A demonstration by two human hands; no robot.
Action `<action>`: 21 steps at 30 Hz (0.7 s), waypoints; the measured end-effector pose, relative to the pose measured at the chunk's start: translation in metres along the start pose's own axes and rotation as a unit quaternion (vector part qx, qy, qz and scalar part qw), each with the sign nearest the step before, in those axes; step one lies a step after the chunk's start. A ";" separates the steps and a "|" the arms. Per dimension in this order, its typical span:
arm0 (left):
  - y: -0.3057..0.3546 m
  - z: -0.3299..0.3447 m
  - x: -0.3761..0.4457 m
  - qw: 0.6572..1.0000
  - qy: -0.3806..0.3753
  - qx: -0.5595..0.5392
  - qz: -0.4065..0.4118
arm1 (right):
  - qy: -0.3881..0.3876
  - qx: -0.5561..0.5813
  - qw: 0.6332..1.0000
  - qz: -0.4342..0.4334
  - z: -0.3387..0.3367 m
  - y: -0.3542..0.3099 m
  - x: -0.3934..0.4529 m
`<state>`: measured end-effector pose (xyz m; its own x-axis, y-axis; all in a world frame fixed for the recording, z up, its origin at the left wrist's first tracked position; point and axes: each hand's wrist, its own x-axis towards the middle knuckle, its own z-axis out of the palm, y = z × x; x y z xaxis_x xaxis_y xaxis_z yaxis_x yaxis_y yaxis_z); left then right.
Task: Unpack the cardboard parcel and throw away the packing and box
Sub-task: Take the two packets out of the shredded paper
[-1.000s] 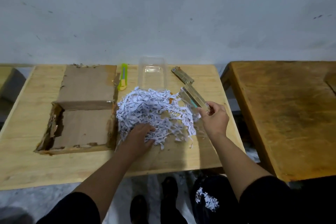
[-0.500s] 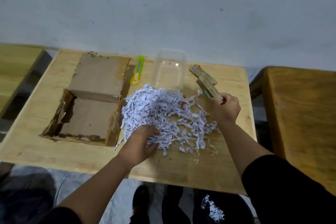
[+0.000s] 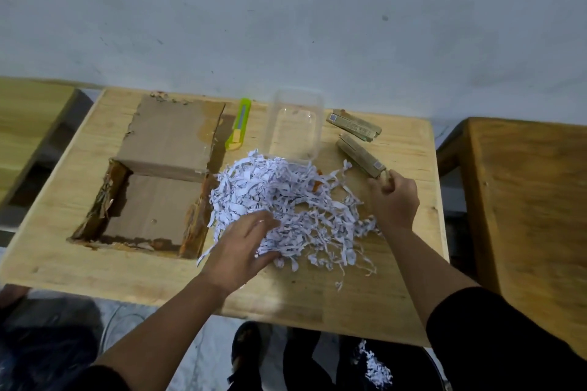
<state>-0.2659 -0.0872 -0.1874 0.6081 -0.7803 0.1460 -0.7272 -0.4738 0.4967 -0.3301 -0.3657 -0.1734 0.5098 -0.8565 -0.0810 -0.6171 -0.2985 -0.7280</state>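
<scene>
An open, torn cardboard box [image 3: 152,219] lies on the left of the wooden table [image 3: 381,305], its flap [image 3: 171,133] folded back toward the wall. A heap of white shredded paper [image 3: 292,203] covers the table's middle. My left hand [image 3: 244,244] rests on the heap's near left edge, fingers spread into the shreds. My right hand [image 3: 394,200] grips the near end of a long brown packet [image 3: 360,155] at the heap's right side. A second brown packet [image 3: 354,128] lies behind it.
A green utility knife [image 3: 239,128] and a clear plastic tub [image 3: 295,125] lie near the wall. A darker wooden table [image 3: 533,206] stands to the right across a gap, another [image 3: 28,117] to the left. A black bag with shreds [image 3: 374,368] sits on the floor.
My right hand carried the brown packet away from the heap toward the back right, beside the second packet. My left hand stayed on the shreds. The camera shifted leftward.
</scene>
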 end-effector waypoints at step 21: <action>-0.025 -0.007 0.037 0.982 -0.129 -0.048 -0.128 | -0.249 -0.077 0.904 -0.338 0.046 0.002 -0.025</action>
<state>-0.2229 -0.1011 -0.1886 0.6574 -0.7240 -0.2088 -0.5200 -0.6365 0.5696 -0.3165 -0.3258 -0.2045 0.9847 -0.1727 0.0237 -0.1201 -0.7708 -0.6257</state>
